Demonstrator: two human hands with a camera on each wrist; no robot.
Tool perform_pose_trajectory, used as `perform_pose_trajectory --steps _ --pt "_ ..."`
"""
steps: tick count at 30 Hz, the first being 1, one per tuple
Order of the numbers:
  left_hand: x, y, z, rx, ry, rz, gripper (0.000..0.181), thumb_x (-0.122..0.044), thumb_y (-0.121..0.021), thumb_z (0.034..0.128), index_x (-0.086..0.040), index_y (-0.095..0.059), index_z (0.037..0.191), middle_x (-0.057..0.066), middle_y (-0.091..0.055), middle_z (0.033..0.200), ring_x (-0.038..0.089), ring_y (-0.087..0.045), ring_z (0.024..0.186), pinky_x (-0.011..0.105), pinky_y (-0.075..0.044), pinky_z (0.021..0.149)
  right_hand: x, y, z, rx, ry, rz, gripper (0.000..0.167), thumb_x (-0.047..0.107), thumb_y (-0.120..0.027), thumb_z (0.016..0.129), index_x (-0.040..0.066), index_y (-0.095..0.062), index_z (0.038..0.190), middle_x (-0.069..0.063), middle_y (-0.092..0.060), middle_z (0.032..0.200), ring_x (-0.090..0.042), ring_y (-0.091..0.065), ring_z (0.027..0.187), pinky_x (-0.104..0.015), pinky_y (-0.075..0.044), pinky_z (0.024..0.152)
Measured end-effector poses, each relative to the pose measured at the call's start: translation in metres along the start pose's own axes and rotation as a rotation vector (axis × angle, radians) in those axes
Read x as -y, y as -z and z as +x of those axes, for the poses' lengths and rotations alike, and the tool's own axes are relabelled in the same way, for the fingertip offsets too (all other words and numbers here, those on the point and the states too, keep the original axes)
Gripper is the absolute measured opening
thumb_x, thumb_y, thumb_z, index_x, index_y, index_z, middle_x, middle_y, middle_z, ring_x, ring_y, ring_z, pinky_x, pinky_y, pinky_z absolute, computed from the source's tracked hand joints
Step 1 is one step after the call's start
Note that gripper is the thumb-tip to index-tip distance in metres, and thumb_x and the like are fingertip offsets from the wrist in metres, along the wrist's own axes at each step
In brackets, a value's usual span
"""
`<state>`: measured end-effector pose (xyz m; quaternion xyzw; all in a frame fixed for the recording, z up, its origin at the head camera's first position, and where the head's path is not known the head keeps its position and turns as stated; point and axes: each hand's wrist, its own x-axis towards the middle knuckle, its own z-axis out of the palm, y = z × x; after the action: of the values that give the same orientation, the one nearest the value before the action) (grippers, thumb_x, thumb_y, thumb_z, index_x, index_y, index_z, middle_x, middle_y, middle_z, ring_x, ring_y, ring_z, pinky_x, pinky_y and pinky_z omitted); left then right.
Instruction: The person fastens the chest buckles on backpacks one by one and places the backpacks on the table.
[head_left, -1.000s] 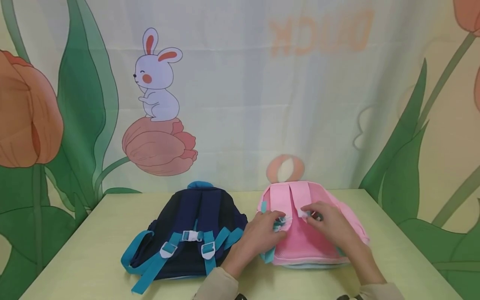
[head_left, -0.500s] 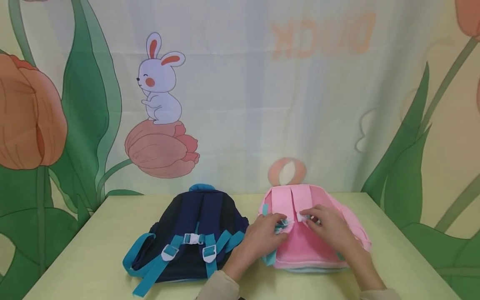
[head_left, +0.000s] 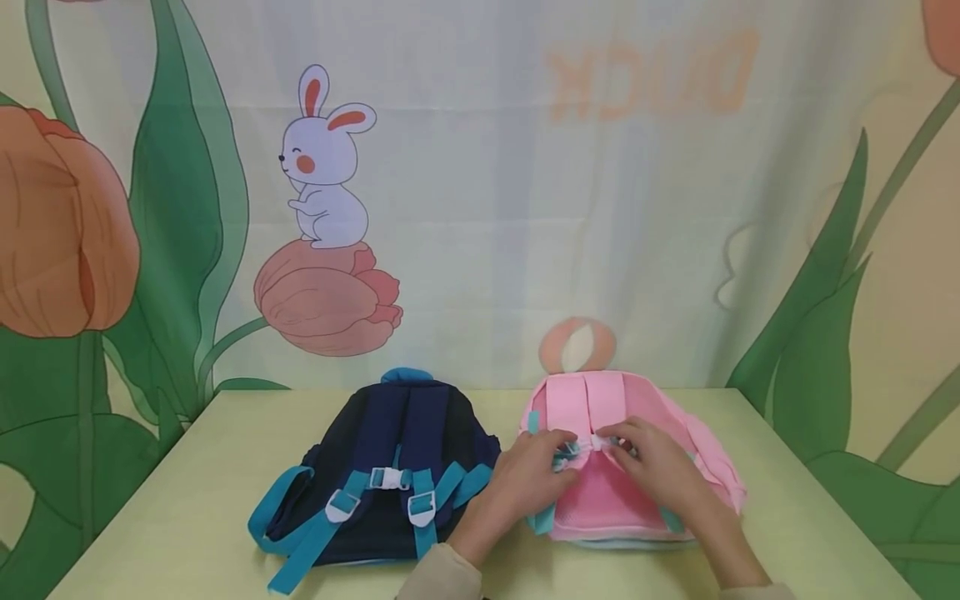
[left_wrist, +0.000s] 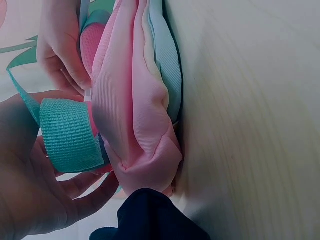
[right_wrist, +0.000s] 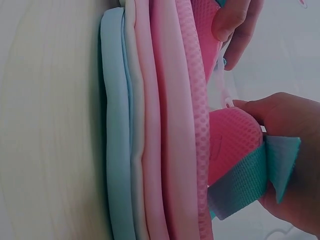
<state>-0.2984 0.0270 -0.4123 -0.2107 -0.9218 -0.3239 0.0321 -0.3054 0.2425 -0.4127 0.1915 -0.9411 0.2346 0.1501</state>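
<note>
A pink backpack [head_left: 607,504] lies with its shoulder straps facing up, on the right of the table. Across its straps, a white chest-strap buckle [head_left: 597,443] sits between the two hands. My left hand [head_left: 528,477] pinches the buckle's left side, and my right hand [head_left: 658,463] pinches its right side. The two halves meet in the middle; whether they are latched cannot be seen. In the left wrist view a teal webbing strap [left_wrist: 70,135] loops by the left hand. Another teal webbing strap [right_wrist: 240,182] hangs beside the right hand in the right wrist view.
A navy backpack [head_left: 386,417] lies to the left, straps up, its white chest buckle [head_left: 388,478] joined. Its teal webbing [head_left: 300,550] trails toward the table's front. Behind the pale yellow table [head_left: 187,500] hangs a printed curtain [head_left: 480,208] with a rabbit and tulips.
The right hand has moved slightly left and down, bringing its white buckle half against the left one. The gap between the halves has closed. The head view has shifted a little.
</note>
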Motion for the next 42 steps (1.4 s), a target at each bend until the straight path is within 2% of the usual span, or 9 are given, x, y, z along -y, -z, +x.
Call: perform_pose_trajectory --steps 4,6,20,27,35,42 --pt "-0.0005 -0.0002 0.0004 -0.001 0.008 0.004 0.047 -0.035 -0.068 0.0880 -0.024 -0.063 0.133 -0.006 -0.067 0.125 0.013 -0.056 0.099 0.030 -0.048 0.070 0.0005 0.0009 0.0006 -0.005 0.013 0.012 0.023 0.012 -0.069 0.092 0.014 -0.072 0.115 0.001 -0.067 0.102 -0.008 -0.054 0.078 -0.023 -0.049 0.070" --pt "-0.0008 0.0000 0.0002 0.002 0.015 0.005 0.047 -0.035 -0.068 0.0878 -0.024 -0.062 0.134 -0.006 -0.067 0.124 0.013 -0.055 0.098 0.030 -0.047 0.069 0.0008 0.0007 0.0012 -0.003 0.012 0.010 0.023 0.012 -0.069 0.092 0.014 -0.072 0.115 0.001 -0.066 0.102 -0.008 -0.054 0.078 -0.023 -0.049 0.070" --pt "-0.0033 -0.0002 -0.0009 0.023 0.017 0.014 0.049 -0.035 -0.069 0.0881 -0.025 -0.061 0.135 -0.007 -0.068 0.124 0.014 -0.058 0.104 0.035 -0.051 0.076 0.0016 -0.0049 -0.0021 -0.014 0.014 0.035 0.023 0.009 -0.069 0.091 0.013 -0.072 0.113 0.001 -0.067 0.104 -0.009 -0.056 0.082 -0.026 -0.051 0.074" --pt "-0.0037 -0.0003 -0.0014 0.007 0.020 0.031 0.048 -0.037 -0.067 0.0885 -0.025 -0.062 0.135 -0.006 -0.069 0.122 0.015 -0.059 0.103 0.037 -0.049 0.076 -0.0012 -0.0067 -0.0033 0.013 -0.002 0.059 0.024 0.010 -0.067 0.093 0.015 -0.071 0.116 -0.001 -0.068 0.113 -0.013 -0.061 0.096 -0.035 -0.053 0.084" --pt "-0.0031 0.0019 -0.0017 0.017 0.028 0.025 0.049 -0.036 -0.067 0.0890 -0.024 -0.061 0.136 -0.005 -0.069 0.120 0.014 -0.056 0.098 0.032 -0.047 0.071 -0.0020 -0.0063 0.0005 -0.027 0.000 0.137 0.027 0.008 -0.065 0.094 0.015 -0.069 0.120 0.000 -0.068 0.112 -0.013 -0.060 0.092 -0.028 -0.052 0.080" --pt "-0.0020 0.0002 -0.0024 0.035 0.028 0.035 0.051 -0.036 -0.067 0.0889 -0.024 -0.059 0.138 -0.004 -0.068 0.121 0.016 -0.056 0.101 0.034 -0.049 0.074 -0.0026 -0.0080 -0.0005 -0.069 -0.019 0.184 0.028 0.007 -0.065 0.094 0.015 -0.069 0.121 0.001 -0.069 0.114 -0.014 -0.060 0.096 -0.025 -0.051 0.080"
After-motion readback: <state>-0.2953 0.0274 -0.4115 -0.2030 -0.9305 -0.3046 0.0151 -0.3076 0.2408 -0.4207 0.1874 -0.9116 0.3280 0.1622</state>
